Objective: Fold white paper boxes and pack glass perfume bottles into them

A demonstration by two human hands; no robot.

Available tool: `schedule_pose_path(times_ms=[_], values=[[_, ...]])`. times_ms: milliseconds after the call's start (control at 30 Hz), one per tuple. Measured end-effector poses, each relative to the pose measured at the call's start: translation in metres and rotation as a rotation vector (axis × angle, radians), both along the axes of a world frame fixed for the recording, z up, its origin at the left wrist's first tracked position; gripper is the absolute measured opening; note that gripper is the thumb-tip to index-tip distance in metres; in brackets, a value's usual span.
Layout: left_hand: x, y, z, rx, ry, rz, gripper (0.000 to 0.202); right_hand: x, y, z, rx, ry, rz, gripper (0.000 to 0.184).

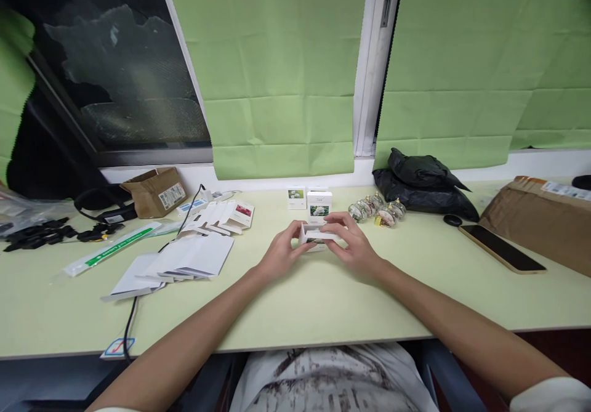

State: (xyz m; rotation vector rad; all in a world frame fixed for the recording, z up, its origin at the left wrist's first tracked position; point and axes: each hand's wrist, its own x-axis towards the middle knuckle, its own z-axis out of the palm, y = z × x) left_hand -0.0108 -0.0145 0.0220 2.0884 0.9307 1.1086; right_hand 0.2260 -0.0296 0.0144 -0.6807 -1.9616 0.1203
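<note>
Between my two hands is a small white carton (317, 236) with a flower picture on its front, its top end standing open. My left hand (282, 250) grips its left side with thumb and fingers. On the other side, my right hand (353, 246) has its fingers at the top edge and its thumb low on the front. Just behind stands a closed white carton (319, 200) with a white flower picture, and to its left another carton (297, 199) of the same kind. Small ornate glass bottles (386, 214) with gold parts lie right of them.
Flattened white cartons (194, 255) are piled at the left, near a brown box (157, 193) and a green-labelled plastic packet (113, 249). A black cable (132, 319) runs over the front edge. Rightward are black plastic parcels (422, 184), a phone (501, 249) and a large cardboard box (540, 215).
</note>
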Motion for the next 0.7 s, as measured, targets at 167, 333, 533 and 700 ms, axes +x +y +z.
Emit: schedule_pose_path(times_ms=[167, 333, 533, 700], values=[[-0.005, 0.005, -0.003, 0.053, 0.040, 0.056, 0.036, -0.002, -0.002, 0.000, 0.091, -0.027, -0.063, 0.025], [-0.006, 0.011, -0.007, 0.022, 0.013, 0.048, 0.039, -0.001, -0.002, -0.001, 0.229, -0.101, -0.087, 0.022], [-0.008, 0.017, -0.011, -0.008, -0.023, 0.056, 0.045, 0.000, -0.001, -0.001, 0.199, -0.144, -0.037, 0.018], [-0.008, 0.015, -0.011, 0.078, -0.020, 0.090, 0.048, 0.001, 0.001, -0.001, 0.169, -0.144, -0.050, 0.023]])
